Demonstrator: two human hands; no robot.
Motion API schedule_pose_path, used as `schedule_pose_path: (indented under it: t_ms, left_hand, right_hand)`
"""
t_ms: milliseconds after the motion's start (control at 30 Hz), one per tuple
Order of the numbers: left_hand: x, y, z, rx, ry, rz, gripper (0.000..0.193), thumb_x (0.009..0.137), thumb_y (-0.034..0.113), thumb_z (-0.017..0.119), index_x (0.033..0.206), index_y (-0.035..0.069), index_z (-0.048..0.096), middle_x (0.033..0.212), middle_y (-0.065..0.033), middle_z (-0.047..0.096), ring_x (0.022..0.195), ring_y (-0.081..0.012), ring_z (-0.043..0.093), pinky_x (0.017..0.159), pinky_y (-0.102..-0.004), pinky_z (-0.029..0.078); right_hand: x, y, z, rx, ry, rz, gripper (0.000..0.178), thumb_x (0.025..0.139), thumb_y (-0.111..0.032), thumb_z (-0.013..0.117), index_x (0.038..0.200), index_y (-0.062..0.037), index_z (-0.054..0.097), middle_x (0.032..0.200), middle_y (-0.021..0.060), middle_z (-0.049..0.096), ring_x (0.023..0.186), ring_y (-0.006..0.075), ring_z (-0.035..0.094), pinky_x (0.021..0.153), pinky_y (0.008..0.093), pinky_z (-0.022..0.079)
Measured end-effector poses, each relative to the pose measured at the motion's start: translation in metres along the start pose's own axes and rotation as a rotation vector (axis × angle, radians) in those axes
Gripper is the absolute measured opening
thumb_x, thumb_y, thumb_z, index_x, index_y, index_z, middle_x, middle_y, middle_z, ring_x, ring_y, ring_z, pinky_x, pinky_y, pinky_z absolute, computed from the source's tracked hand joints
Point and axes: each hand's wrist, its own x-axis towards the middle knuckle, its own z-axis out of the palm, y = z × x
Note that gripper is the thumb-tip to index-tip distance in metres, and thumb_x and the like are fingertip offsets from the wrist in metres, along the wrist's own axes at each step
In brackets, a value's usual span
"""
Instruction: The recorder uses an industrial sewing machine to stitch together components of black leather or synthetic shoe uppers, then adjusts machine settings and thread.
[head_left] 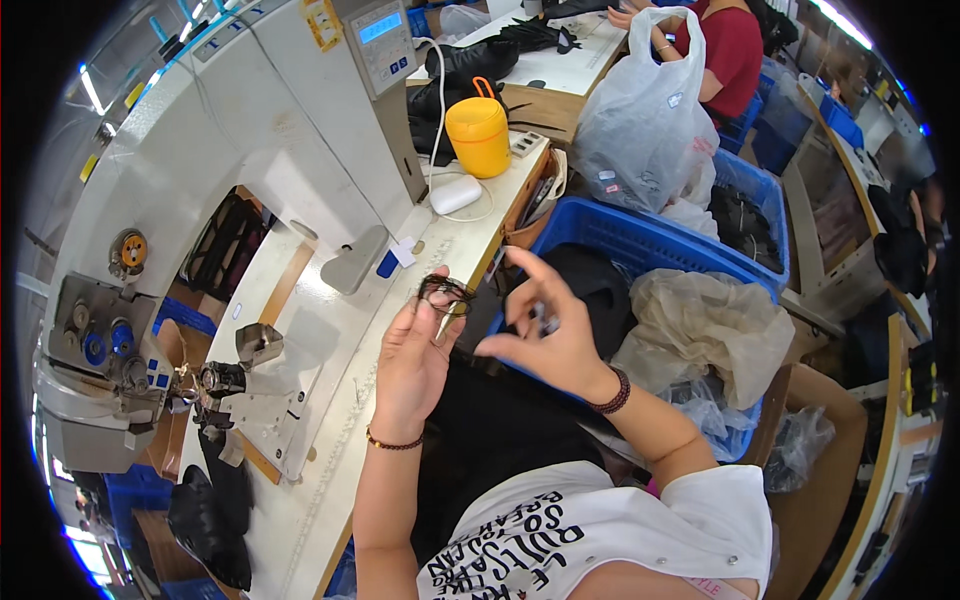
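My left hand (413, 355) is raised over the front edge of the sewing machine's table. Its fingertips pinch a loose tangle of thin black thread (447, 293). To the right of it, my right hand (570, 345) is held up with thumb and index finger spread wide, apart from the thread. A small greyish patch shows between its fingers, too blurred to name. Left of both hands stands a large pale industrial sewing machine (130, 180), its sewing head (110, 350) over the white tabletop (340, 345). A black piece of work (210, 515) lies at the table's lower left.
A yellow lidded pot (477, 137) and a white rounded device (455, 195) with a cable stand on the far table end. Blue crates (655, 245) at the right hold black pieces and a crumpled plastic bag (705, 325). Beyond sits another person in red (728, 55).
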Motion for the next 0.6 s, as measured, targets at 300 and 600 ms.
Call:
schedule_pose_path:
  t_ms: [300, 600]
  left_hand:
    - [0.003, -0.026, 0.014, 0.109, -0.153, -0.058, 0.028, 0.088, 0.007, 0.05, 0.112, -0.004, 0.056, 0.143, -0.0096, 0.026, 0.117, -0.0168, 0.043, 0.098, -0.0345, 0.035]
    - [0.012, -0.03, 0.011, 0.199, -0.151, -0.365, 0.026, 0.084, 0.001, 0.055, 0.105, -0.013, 0.055, 0.14, -0.0211, 0.026, 0.126, -0.0313, 0.035, 0.099, -0.0491, 0.036]
  right_hand:
    - [0.008, 0.038, -0.004, 0.1, -0.125, -0.061, 0.021, 0.081, -0.004, 0.062, 0.102, 0.0014, 0.062, 0.067, 0.0081, 0.061, 0.059, 0.007, 0.055, 0.054, 0.0215, 0.045]
    - [0.019, 0.066, -0.056, 0.045, -0.428, -0.047, 0.029, 0.07, 0.005, 0.06, 0.095, -0.006, 0.068, 0.074, 0.0089, 0.061, 0.069, 0.0196, 0.061, 0.062, 0.0281, 0.049]
